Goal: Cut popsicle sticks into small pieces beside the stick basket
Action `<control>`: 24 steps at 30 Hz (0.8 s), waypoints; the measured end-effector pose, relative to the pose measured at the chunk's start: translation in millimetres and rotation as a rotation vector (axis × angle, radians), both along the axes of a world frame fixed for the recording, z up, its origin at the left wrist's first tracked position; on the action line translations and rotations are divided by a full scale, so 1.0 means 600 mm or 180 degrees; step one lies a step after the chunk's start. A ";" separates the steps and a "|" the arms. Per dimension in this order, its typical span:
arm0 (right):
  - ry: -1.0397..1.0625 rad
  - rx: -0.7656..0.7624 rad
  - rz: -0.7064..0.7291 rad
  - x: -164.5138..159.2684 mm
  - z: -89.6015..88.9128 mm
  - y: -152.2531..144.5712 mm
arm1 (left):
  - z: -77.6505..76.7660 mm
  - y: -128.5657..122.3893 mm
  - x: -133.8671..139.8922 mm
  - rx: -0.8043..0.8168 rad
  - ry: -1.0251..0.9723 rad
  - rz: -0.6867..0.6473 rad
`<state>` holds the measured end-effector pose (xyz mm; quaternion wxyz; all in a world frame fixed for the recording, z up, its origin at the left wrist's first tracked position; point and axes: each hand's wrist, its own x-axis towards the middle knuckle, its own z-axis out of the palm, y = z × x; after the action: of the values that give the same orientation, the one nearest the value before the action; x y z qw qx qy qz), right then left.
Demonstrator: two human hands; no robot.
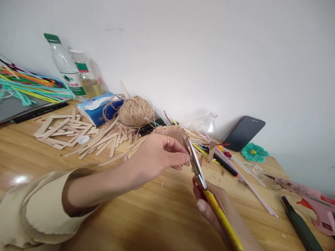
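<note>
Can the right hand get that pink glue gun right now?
Probably not yet: the right hand is holding the yellow-handled scissors. With them set down, it could likely reach the pink glue gun past the dark green tool.

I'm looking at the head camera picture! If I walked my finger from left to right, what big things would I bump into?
Colorful pipe cleaners → green-capped bottle → blue tissue pack → ball of twine → yellow-handled scissors → dark phone → pink glue gun.
</note>
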<state>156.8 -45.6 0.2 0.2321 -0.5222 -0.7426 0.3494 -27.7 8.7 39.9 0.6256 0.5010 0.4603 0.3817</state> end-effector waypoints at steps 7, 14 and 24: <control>-0.0004 -0.0145 0.0213 0.004 -0.001 0.004 | 0.007 0.007 -0.010 0.0200 0.0493 -0.0177; -0.0181 -0.0216 0.0096 0.000 0.005 0.005 | 0.012 0.009 -0.013 0.0313 0.0687 -0.0246; -0.0202 -0.0236 0.0066 0.002 -0.002 0.004 | 0.011 0.011 -0.010 0.0099 0.0346 -0.0273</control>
<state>158.2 -43.0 -1.1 0.1852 -0.5335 -0.7415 0.3623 -33.8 15.3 46.6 0.6076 0.5499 0.4658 0.3339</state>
